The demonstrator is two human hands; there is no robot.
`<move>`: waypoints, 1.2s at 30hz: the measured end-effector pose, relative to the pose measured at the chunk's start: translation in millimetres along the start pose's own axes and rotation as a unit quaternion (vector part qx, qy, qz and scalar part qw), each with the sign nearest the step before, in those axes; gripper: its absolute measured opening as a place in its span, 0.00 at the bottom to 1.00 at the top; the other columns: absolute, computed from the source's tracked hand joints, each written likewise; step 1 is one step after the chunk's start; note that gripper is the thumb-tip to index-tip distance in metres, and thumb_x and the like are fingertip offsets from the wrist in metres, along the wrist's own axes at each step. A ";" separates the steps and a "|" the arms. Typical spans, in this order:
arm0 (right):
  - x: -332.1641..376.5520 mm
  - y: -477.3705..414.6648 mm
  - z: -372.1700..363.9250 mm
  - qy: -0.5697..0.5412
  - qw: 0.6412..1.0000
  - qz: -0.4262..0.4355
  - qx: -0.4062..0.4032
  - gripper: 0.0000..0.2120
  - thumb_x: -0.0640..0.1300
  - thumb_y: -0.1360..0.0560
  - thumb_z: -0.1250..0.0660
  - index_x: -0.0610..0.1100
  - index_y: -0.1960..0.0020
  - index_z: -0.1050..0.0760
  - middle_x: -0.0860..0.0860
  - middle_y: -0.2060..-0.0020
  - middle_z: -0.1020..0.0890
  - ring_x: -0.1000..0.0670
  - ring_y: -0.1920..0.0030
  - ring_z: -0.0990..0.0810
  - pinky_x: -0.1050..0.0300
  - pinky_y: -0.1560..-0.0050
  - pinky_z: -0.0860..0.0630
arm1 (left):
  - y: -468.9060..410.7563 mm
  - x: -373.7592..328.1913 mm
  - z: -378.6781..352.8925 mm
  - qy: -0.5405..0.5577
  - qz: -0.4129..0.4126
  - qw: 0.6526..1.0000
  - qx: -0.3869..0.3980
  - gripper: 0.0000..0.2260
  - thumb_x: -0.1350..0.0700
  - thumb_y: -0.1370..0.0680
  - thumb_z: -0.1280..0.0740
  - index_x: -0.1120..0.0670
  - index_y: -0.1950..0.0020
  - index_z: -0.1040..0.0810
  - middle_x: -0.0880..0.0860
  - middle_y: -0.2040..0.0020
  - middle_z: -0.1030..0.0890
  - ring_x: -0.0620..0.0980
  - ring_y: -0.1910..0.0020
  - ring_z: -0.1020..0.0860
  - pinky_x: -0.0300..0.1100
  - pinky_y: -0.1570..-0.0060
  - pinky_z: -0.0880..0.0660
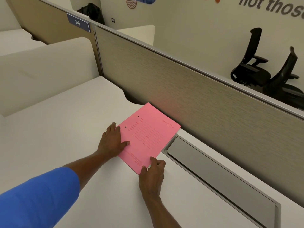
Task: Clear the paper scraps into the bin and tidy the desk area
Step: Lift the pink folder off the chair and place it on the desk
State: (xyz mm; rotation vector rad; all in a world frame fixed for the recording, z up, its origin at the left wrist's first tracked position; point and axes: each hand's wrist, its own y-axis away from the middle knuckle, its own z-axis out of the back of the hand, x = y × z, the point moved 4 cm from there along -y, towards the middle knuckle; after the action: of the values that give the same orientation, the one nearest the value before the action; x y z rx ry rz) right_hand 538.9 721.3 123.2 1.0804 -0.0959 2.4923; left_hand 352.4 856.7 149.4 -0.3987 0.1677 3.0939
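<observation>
Single head-worn wide-angle view, positioned above the white desk (pixel 69 132), faced forward and down. Desk surface sat close below the lens; partition panel (pixel 189 96) ran diagonally across mid-frame; the rear wall (pixel 189 30) lay well beyond.

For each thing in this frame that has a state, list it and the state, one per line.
Pink paper file folder: closed, flat on the white desk, touching the partition.
Left hand: open, palm flat on the folder's left edge.
Right hand: fingertips on the folder's near corner.
Grey metal cable-tray lid: shut.
Black office chairs: unoccupied.
</observation>
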 end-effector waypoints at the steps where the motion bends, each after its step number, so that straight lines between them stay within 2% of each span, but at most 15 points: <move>1: -2.6 2.2 1.2 -0.007 1.000 0.000 -0.003 0.21 0.40 0.20 0.29 0.45 0.28 0.27 0.50 0.40 0.31 0.49 0.42 0.21 0.55 0.40 0.18 | 7.3 1.8 1.8 0.005 0.000 1.000 -0.016 0.38 0.36 0.21 0.31 0.58 0.20 0.37 0.62 0.15 0.41 0.64 0.16 0.39 0.61 0.21 0.35; 5: -14.5 18.6 7.6 -0.009 1.000 0.011 -0.005 0.21 0.40 0.21 0.29 0.46 0.30 0.26 0.51 0.39 0.30 0.48 0.45 0.18 0.53 0.40 0.19 | 58.5 14.6 1.9 0.027 -0.017 0.998 -0.059 0.28 0.43 0.20 0.29 0.56 0.26 0.28 0.59 0.21 0.30 0.61 0.23 0.29 0.58 0.27 0.27; 9: -23.6 45.4 15.6 -0.009 1.000 0.024 0.004 0.19 0.39 0.22 0.30 0.47 0.32 0.24 0.53 0.40 0.30 0.49 0.46 0.19 0.53 0.41 0.21 | 134.6 40.8 -6.5 0.051 -0.049 0.996 -0.060 0.11 0.50 0.23 0.25 0.53 0.43 0.18 0.53 0.30 0.22 0.57 0.32 0.21 0.51 0.44 0.18; 15: -34.5 106.3 33.1 0.019 0.999 0.017 0.033 0.20 0.41 0.22 0.30 0.52 0.32 0.25 0.54 0.38 0.29 0.50 0.41 0.19 0.53 0.42 0.21 | 229.9 91.8 0.4 0.102 -0.002 0.992 -0.069 0.08 0.55 0.24 0.22 0.51 0.47 0.16 0.50 0.34 0.20 0.52 0.36 0.18 0.47 0.52 0.16; 18: -40.0 149.3 42.9 0.042 0.998 0.007 0.054 0.20 0.46 0.22 0.30 0.59 0.33 0.27 0.58 0.38 0.29 0.54 0.39 0.20 0.53 0.44 0.20 | 267.7 114.3 11.9 0.096 -0.025 0.993 -0.063 0.07 0.56 0.24 0.23 0.46 0.53 0.19 0.41 0.47 0.19 0.47 0.45 0.18 0.43 0.59 0.19; 21: -46.2 199.2 52.0 0.080 0.994 -0.006 0.080 0.19 0.49 0.22 0.31 0.62 0.33 0.28 0.60 0.38 0.29 0.58 0.38 0.21 0.57 0.45 0.22 | 302.4 136.9 25.3 0.093 0.004 0.996 -0.018 0.10 0.52 0.21 0.27 0.41 0.57 0.24 0.40 0.60 0.19 0.43 0.57 0.19 0.43 0.57 0.20; 23: -50.1 234.6 57.2 0.095 0.991 -0.003 0.097 0.19 0.49 0.22 0.31 0.63 0.33 0.28 0.60 0.38 0.29 0.59 0.40 0.21 0.57 0.46 0.22 | 326.6 147.4 33.3 0.098 0.021 0.995 0.016 0.09 0.49 0.19 0.30 0.40 0.58 0.24 0.40 0.62 0.18 0.41 0.60 0.20 0.43 0.56 0.21; 27: -61.7 302.1 61.9 0.124 0.983 0.012 0.136 0.19 0.49 0.21 0.32 0.61 0.33 0.29 0.60 0.39 0.28 0.59 0.40 0.21 0.55 0.44 0.21 | 381.5 160.9 38.9 0.126 0.044 0.987 0.089 0.08 0.47 0.18 0.32 0.44 0.57 0.21 0.40 0.62 0.18 0.40 0.61 0.19 0.38 0.60 0.23; 31: -70.8 362.9 62.5 0.120 0.982 0.008 0.149 0.18 0.48 0.22 0.30 0.59 0.34 0.28 0.60 0.43 0.26 0.59 0.45 0.21 0.55 0.46 0.22 | 442.4 176.5 33.6 0.133 0.037 0.981 0.133 0.09 0.44 0.17 0.32 0.46 0.53 0.19 0.42 0.59 0.16 0.42 0.59 0.18 0.43 0.55 0.17; 36: -82.5 427.7 61.5 0.118 0.982 0.001 0.148 0.17 0.47 0.22 0.28 0.58 0.35 0.26 0.59 0.44 0.23 0.58 0.49 0.21 0.56 0.50 0.24 | 521.2 205.9 20.6 0.126 0.035 0.977 0.169 0.09 0.42 0.19 0.31 0.45 0.51 0.17 0.43 0.57 0.15 0.43 0.57 0.17 0.45 0.54 0.16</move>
State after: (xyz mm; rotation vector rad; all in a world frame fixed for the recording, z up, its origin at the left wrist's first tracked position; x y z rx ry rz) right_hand 458.5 289.6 150.7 0.8808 0.3547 2.6733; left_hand 131.8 341.6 171.2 -0.7787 0.7129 2.9823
